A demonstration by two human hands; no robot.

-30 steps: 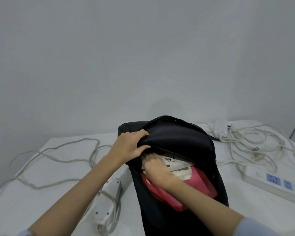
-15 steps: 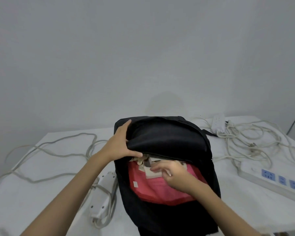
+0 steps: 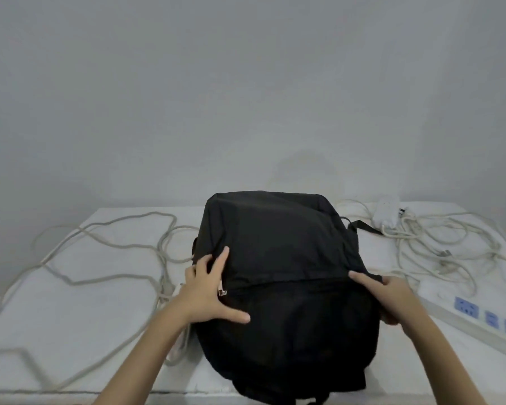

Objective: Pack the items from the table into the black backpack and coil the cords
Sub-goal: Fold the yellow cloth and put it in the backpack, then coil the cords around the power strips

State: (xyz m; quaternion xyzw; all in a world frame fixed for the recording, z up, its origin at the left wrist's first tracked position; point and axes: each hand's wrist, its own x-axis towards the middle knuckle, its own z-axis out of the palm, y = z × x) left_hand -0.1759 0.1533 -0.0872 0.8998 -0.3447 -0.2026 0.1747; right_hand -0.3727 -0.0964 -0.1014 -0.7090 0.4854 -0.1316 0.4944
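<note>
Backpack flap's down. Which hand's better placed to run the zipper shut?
Left, probably. The left hand lies flat on the black backpack with the zipper pull right by its fingers. The right hand pinches the opposite edge, better suited to bracing.

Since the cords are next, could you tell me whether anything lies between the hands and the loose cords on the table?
Nothing visible does. Both the left hand and right hand rest on the backpack, and the cords lie bare on the table on either side.

Plain grey wall (image 3: 246, 83) behind, unmarked; white table (image 3: 85, 317) against it; soft, even light.
</note>
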